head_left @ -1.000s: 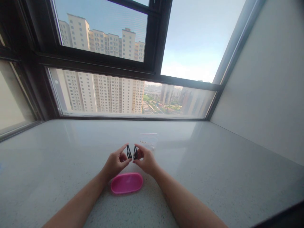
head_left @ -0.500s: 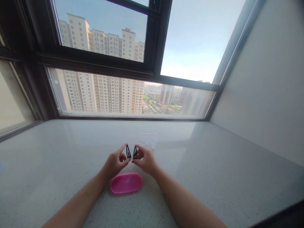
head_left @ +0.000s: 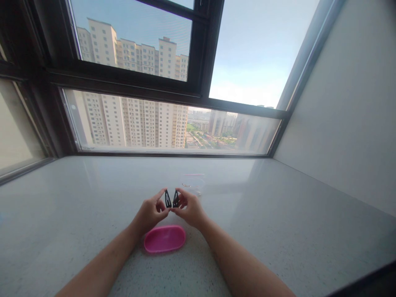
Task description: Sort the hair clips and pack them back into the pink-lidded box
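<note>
Between the thumb and forefinger of my left hand (head_left: 151, 210) is a black snap hair clip (head_left: 168, 199), held upright by its two ends. My right hand (head_left: 190, 208) pinches a second black hair clip (head_left: 175, 199) the same way. The two clips stand side by side with a narrow gap, leaning toward each other at the top. Just below my hands, a pink oval dish (head_left: 165, 239) rests on the speckled pale countertop (head_left: 262, 231); nothing shows inside it.
Beyond my hands lie a thin pink strip (head_left: 194, 174) and a small clear packet (head_left: 198, 187) with tiny items I cannot make out. A dark window frame (head_left: 173, 154) borders the counter at the back, and a white wall (head_left: 346, 123) rises on the right.
The left clip has shifted slightly right and down with my left hand, so the gap between the clips is a little narrower. My right hand has hardly moved.
</note>
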Available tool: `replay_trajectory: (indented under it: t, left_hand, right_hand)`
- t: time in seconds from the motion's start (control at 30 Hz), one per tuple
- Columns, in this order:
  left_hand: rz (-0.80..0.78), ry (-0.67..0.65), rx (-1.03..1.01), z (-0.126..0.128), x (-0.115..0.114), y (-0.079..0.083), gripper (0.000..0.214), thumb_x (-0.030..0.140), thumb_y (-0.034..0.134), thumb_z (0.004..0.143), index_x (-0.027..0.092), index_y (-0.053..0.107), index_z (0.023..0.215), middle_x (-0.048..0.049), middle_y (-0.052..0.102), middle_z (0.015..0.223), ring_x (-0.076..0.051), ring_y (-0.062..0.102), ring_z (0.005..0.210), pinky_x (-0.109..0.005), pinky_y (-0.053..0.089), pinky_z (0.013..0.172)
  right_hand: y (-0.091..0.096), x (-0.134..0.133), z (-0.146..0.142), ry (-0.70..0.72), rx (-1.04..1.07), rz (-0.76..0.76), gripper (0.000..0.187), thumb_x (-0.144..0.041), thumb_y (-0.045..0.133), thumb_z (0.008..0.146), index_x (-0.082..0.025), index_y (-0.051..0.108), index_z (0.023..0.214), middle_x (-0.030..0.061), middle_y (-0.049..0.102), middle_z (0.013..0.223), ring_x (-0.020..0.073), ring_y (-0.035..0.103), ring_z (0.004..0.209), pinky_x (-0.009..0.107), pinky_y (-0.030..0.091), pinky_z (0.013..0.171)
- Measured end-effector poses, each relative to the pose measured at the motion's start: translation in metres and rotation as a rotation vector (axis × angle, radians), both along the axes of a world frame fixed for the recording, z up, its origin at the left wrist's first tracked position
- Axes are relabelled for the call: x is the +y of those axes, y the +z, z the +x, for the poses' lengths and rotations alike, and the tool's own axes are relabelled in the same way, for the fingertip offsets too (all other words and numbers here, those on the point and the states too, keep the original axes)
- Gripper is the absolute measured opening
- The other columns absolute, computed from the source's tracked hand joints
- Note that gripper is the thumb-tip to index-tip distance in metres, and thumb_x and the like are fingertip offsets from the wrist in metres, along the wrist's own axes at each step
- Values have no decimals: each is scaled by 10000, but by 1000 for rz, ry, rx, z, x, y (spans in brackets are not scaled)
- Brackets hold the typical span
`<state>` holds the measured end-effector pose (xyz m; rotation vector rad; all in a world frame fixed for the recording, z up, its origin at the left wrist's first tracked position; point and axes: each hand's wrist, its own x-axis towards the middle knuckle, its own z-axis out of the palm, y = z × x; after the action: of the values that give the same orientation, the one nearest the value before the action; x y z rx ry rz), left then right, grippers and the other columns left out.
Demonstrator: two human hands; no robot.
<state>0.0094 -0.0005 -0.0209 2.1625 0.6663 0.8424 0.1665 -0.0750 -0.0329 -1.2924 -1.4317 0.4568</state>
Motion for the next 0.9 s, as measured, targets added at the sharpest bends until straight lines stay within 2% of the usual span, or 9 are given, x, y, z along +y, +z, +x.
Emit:
replay_trajectory:
  t: [0.3,0.6,0.9]
  left_hand:
    - [13,9,1,0,1,-2,697,283,576,659,86,379,1298,53,561,555,-111,460,490,-206,362,496]
    - [-26,-21,33,0,2,-2,732,301,587,658,53,358,1307,48,558,553,-123,488,508,-218,374,504]
    - [-15,-23,54,0,2,-2,727,281,589,644,51,376,1299,38,572,565,-126,499,507,-225,383,510]
  right_hand:
    - [2,-2,1,-1,-30,-7,653,-221,711,607,-172,467,1210,22,617,774,135,572,645,255,473,572]
    - [1,-2,0,7,-9,-12,658,-240,739,587,-164,493,1192,-19,541,674,97,473,554,224,431,524]
    - [4,-3,-1,13,-16,-20,659,-261,753,577,-154,510,1180,-42,500,610,93,443,534,218,402,510]
